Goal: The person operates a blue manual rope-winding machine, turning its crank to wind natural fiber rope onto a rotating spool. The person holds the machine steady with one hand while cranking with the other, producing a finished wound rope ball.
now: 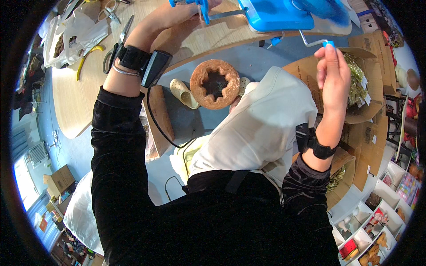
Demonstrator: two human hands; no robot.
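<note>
A blue hand-cranked winder is fixed at the edge of the wooden table. My right hand has its fingertips closed on the blue knob of the bent metal crank. Up at the picture's top edge, my left hand lies behind a blue upright part, which a metal rod joins to the winder; what its fingers touch is partly hidden. Thin strands seem to run near this part. Below the table, a brown ring-shaped spool with a scalloped hole stands between my feet.
Scissors, yellow-handled pliers and a white plastic bag lie on the table at left. Open cardboard boxes, one holding shiny golden strands, stand at right beside my leg. A black cable hangs from my left wrist.
</note>
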